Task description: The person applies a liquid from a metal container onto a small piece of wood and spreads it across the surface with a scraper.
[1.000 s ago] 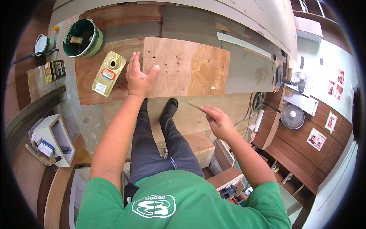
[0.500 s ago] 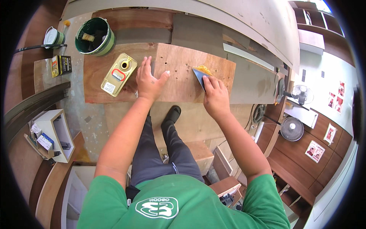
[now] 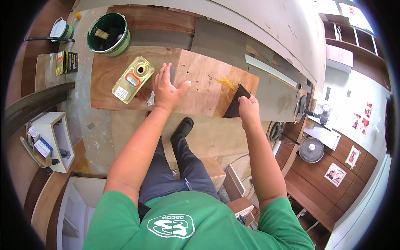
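Observation:
My right hand [image 3: 249, 111] grips a dark, flat spreader [image 3: 236, 102], its blade tilted against the near right part of a brown wooden board [image 3: 189, 61]. Beyond the blade lies a streak of glossy amber glue [image 3: 226, 82], and the wood between them looks wet. Small dark holes dot this part of the board. My left hand [image 3: 168, 93] rests on the board with fingers stretched and thumb apart, holding nothing. Just left of it a gold rectangular tin [image 3: 132, 80] with a red handle lies flat, its round mouth uncapped. A crumpled white scrap [image 3: 151, 99] pokes out beside my left wrist.
A green bucket [image 3: 125, 43] with a brush inside stands beyond the board's left end. Farther left are a lidded pail [image 3: 61, 30] and a yellow-black box [image 3: 66, 63]. Pale panels [image 3: 266, 25] line the far side. Two fans [image 3: 311, 150] stand at right; an open cabinet [image 3: 50, 139] sits at left.
My right hand has drawn the spreader toward me and to the right, off the glue, and its blade has turned. My left hand stays on the board. The whole view has shifted slightly.

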`<state>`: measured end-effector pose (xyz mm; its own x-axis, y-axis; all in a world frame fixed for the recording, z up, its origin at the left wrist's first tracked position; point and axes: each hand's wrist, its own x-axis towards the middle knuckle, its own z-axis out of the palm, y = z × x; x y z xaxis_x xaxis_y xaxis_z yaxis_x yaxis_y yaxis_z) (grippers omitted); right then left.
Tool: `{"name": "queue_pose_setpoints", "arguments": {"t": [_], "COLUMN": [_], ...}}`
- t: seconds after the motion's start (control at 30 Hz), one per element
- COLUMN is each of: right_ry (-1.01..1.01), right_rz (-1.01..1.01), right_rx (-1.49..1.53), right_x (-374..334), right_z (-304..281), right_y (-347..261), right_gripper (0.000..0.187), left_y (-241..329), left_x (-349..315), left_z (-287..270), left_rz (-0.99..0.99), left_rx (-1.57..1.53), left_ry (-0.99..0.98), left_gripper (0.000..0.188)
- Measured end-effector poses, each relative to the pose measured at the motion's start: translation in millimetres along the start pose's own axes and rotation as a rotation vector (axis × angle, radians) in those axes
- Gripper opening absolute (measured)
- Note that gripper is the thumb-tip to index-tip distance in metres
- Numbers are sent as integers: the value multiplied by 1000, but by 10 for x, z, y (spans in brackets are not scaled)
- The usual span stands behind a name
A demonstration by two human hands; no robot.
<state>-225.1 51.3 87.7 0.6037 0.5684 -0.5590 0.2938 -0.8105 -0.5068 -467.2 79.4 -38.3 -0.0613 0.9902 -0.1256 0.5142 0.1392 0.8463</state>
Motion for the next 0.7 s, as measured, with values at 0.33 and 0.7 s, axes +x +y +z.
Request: {"name": "queue_pose_setpoints", "arguments": {"t": [0.33, 0.7], "right_ry": [98, 87], "right_rz": [-248, -190], "right_rx": [-238, -223], "right_x": [326, 528], "right_z": [483, -13], "right_y": [-596, -464], "right_gripper": [29, 24], "left_y": [47, 85], "left_x": [4, -4], "left_z": [7, -15], "left_rz": [-34, -37], "left_rx": [-56, -37], "left_ry": [-34, -29], "left_gripper": [91, 87]}}
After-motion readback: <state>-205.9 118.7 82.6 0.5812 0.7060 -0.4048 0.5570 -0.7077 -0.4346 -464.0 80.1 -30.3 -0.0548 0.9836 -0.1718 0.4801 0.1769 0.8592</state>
